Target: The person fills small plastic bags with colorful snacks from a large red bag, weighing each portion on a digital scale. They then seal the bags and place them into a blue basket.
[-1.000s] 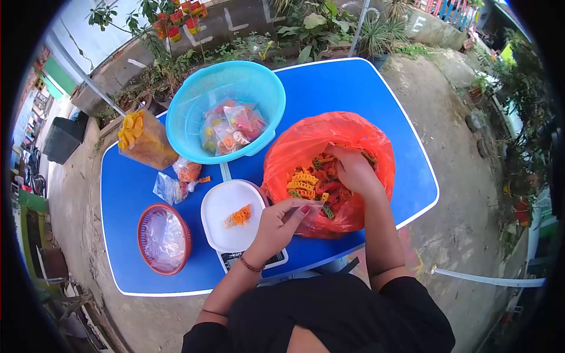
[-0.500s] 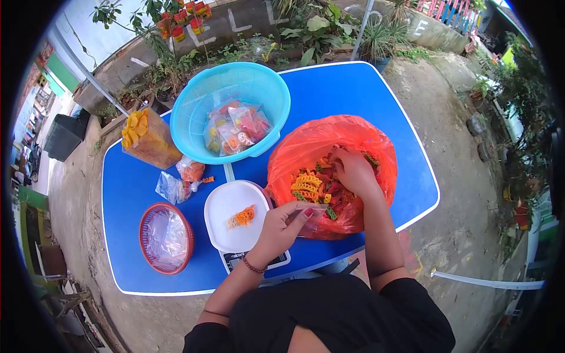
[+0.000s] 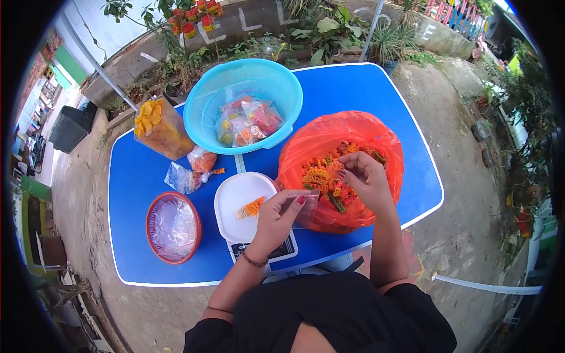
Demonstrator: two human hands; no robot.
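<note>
My left hand (image 3: 276, 220) holds a small clear plastic bag (image 3: 305, 209) by its mouth, just beside the orange plastic bag (image 3: 329, 135) full of coloured spiral snacks (image 3: 321, 176). My right hand (image 3: 365, 179) is lifted just above the snacks, fingers pinched on a few pieces. A white lidded tray (image 3: 235, 194) with a few orange pieces (image 3: 254, 207) on it rests on a small scale (image 3: 276, 252) right under my left wrist.
The blue table (image 3: 365, 88) also carries a turquoise basket (image 3: 206, 117) of filled packets, a red basket (image 3: 154, 235) of clear bags, a tall bag of yellow chips (image 3: 159, 129) and two small packets (image 3: 188, 173). Bare ground and plants surround the table.
My right hand has come up out of the snack heap with pieces pinched in its fingers. The left hand and the clear bag have shifted slightly toward it.
</note>
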